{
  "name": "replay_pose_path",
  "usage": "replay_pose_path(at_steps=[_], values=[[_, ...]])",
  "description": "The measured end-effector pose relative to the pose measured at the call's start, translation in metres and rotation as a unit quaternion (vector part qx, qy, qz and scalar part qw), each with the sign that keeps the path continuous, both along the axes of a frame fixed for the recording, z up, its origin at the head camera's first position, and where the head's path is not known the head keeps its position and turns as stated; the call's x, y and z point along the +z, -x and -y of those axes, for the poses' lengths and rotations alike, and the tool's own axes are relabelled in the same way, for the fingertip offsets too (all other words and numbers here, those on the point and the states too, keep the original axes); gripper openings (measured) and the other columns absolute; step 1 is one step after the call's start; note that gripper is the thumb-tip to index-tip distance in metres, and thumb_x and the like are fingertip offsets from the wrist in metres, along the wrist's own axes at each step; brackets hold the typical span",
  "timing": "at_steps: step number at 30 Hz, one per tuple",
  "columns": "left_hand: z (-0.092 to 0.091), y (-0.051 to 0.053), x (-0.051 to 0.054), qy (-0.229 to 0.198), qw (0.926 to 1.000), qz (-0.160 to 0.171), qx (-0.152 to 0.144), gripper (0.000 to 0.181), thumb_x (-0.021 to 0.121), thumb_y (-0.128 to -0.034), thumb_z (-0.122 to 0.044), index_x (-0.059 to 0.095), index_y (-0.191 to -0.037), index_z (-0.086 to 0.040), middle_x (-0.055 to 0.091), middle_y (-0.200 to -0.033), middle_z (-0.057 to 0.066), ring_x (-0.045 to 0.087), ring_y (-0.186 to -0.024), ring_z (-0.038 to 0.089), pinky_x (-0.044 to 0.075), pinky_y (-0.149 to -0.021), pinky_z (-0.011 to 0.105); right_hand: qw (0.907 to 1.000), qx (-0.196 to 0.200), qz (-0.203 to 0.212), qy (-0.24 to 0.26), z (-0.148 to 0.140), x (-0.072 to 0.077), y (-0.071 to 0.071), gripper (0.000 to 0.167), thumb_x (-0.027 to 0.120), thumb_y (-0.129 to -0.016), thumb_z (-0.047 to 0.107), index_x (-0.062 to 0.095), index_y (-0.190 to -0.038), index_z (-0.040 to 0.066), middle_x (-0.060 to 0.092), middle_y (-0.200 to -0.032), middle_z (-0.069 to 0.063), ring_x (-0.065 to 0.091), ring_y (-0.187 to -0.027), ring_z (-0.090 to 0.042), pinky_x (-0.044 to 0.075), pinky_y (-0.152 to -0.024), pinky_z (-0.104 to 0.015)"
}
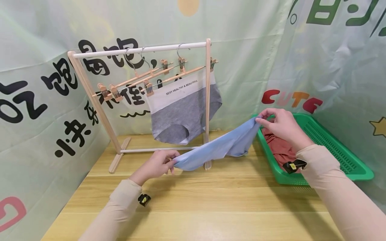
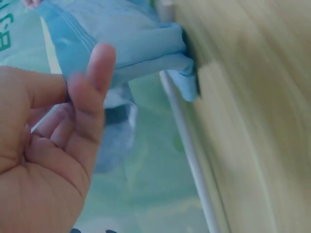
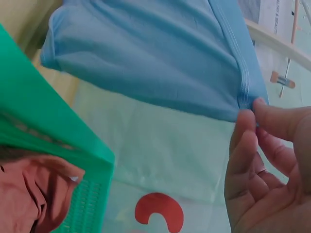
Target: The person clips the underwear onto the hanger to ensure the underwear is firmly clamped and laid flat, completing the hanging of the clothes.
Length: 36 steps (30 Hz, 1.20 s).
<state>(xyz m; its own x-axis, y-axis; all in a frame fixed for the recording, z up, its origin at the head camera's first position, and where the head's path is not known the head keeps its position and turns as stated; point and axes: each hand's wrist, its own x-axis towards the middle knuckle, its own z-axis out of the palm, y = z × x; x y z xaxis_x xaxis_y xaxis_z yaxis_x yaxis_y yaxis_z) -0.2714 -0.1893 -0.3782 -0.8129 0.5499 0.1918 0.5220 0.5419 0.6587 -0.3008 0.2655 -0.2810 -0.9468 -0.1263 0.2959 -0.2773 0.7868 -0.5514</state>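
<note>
A pair of light blue underpants (image 1: 215,145) is stretched on a slant between the two hands, above the table. Its lower left corner is pinched by the left hand (image 1: 158,164); in the left wrist view that hand's thumb and fingers (image 2: 99,73) meet at the stitched waistband. Higher up, the right hand (image 1: 280,125) pinches the other waistband corner between thumb and fingertips, as the right wrist view shows. Behind the cloth, grey underpants (image 1: 181,110) with a white lettered waistband hang by clips from a hanger (image 1: 181,74) on the wooden rack (image 1: 117,52).
Two more clip hangers (image 1: 141,78) hang on the rack's left part. At right stands a green basket (image 1: 357,174) with a reddish-brown garment (image 1: 278,147) inside. A printed cloth backdrop (image 1: 238,67) encloses the wooden table (image 1: 193,197) at the back and sides.
</note>
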Motion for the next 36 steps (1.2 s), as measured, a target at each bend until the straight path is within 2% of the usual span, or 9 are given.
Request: replay_pose_path(at_steps=[3, 7, 13, 19, 24, 27, 30, 33, 36], values=[[-0.006, -0.002, 0.006, -0.042, 0.9984, 0.035, -0.012, 0.017, 0.058, -0.1085, 0.000, 0.074, -0.113, -0.003, 0.079, -0.102, 0.017, 0.081, -0.083, 0.033, 0.066, -0.068, 0.030, 0.9998, -0.003, -0.004, 0.021, -0.005, 0.003, 0.003, 0.036, 0.066, -0.107, 0.041, 0.068, -0.120, 0.007, 0.078, -0.104, -0.015, 0.073, -0.071, -0.012, 0.052, -0.066, -0.027], [-0.014, -0.006, 0.012, -0.068, 0.9967, 0.039, -0.019, 0.017, 0.060, -0.1085, -0.004, 0.075, -0.113, 0.003, 0.080, -0.105, 0.020, 0.081, -0.090, 0.020, 0.066, -0.079, 0.027, 0.9991, 0.003, -0.001, 0.041, -0.010, 0.005, 0.009, 0.035, 0.065, -0.108, 0.038, 0.066, -0.120, 0.005, 0.079, -0.110, -0.020, 0.081, -0.083, -0.014, 0.053, -0.072, -0.015], [-0.024, -0.014, 0.024, -0.040, 0.9991, 0.009, -0.011, 0.008, 0.076, -0.0990, -0.007, 0.077, -0.106, -0.002, 0.081, -0.091, 0.010, 0.075, -0.077, 0.007, 0.058, -0.064, 0.022, 0.9994, -0.016, 0.000, 0.031, -0.016, 0.009, 0.017, 0.042, 0.064, -0.107, 0.042, 0.065, -0.123, 0.004, 0.075, -0.124, -0.026, 0.080, -0.086, -0.014, 0.047, -0.075, -0.011], [-0.041, -0.018, 0.034, -0.004, 0.9992, -0.037, -0.014, 0.005, 0.074, -0.1007, -0.010, 0.077, -0.098, -0.008, 0.078, -0.074, 0.004, 0.068, -0.062, 0.002, 0.048, -0.053, 0.021, 0.9990, -0.019, 0.003, 0.040, -0.018, 0.019, 0.024, 0.045, 0.065, -0.107, 0.043, 0.064, -0.125, 0.002, 0.072, -0.129, -0.028, 0.078, -0.085, -0.007, 0.049, -0.071, -0.008], [-0.062, -0.024, 0.041, -0.009, 0.9983, -0.042, -0.041, 0.008, 0.074, -0.1016, -0.012, 0.074, -0.094, -0.009, 0.074, -0.069, 0.006, 0.061, -0.055, 0.000, 0.043, -0.050, 0.020, 0.9991, -0.028, 0.007, 0.030, -0.021, 0.031, 0.034, 0.047, 0.064, -0.107, 0.045, 0.064, -0.126, 0.002, 0.072, -0.130, -0.028, 0.074, -0.080, -0.001, 0.050, -0.077, -0.017], [-0.075, -0.031, 0.047, -0.028, 0.9967, -0.033, -0.069, 0.010, 0.072, -0.1024, -0.011, 0.071, -0.093, -0.008, 0.075, -0.072, 0.006, 0.062, -0.056, -0.001, 0.046, -0.052, 0.019, 0.9986, -0.029, 0.006, 0.044, -0.026, 0.045, 0.038, 0.048, 0.065, -0.106, 0.044, 0.064, -0.127, 0.001, 0.077, -0.118, -0.019, 0.071, -0.075, 0.003, 0.053, -0.073, -0.017], [-0.089, -0.039, 0.056, -0.055, 0.9934, -0.011, -0.100, 0.009, 0.070, -0.1038, -0.011, 0.067, -0.096, -0.008, 0.076, -0.075, 0.006, 0.065, -0.059, 0.000, 0.049, -0.054, 0.020, 0.9977, -0.032, 0.004, 0.060, -0.032, 0.067, 0.039, 0.048, 0.067, -0.105, 0.044, 0.064, -0.126, 0.002, 0.078, -0.099, 0.006, 0.068, -0.071, 0.006, 0.056, -0.061, -0.021], [-0.100, -0.046, 0.064, -0.100, 0.9861, 0.038, -0.127, 0.009, 0.067, -0.1058, -0.011, 0.064, -0.100, -0.005, 0.079, -0.079, 0.010, 0.070, -0.064, 0.003, 0.057, -0.059, 0.027, 0.9978, -0.043, -0.002, 0.050, -0.032, 0.092, 0.041, 0.047, 0.067, -0.105, 0.047, 0.065, -0.126, 0.005, 0.072, -0.093, 0.023, 0.064, -0.075, 0.010, 0.053, -0.065, -0.023], [-0.107, -0.051, 0.067, -0.157, 0.9713, 0.107, -0.143, 0.009, 0.063, -0.1077, -0.007, 0.059, -0.103, 0.000, 0.079, -0.088, 0.023, 0.074, -0.070, 0.008, 0.065, -0.070, 0.042, 0.9988, -0.039, -0.013, 0.025, -0.023, 0.108, 0.049, 0.046, 0.066, -0.105, 0.045, 0.066, -0.128, 0.005, 0.078, -0.105, 0.005, 0.065, -0.078, 0.009, 0.048, -0.069, -0.020]])
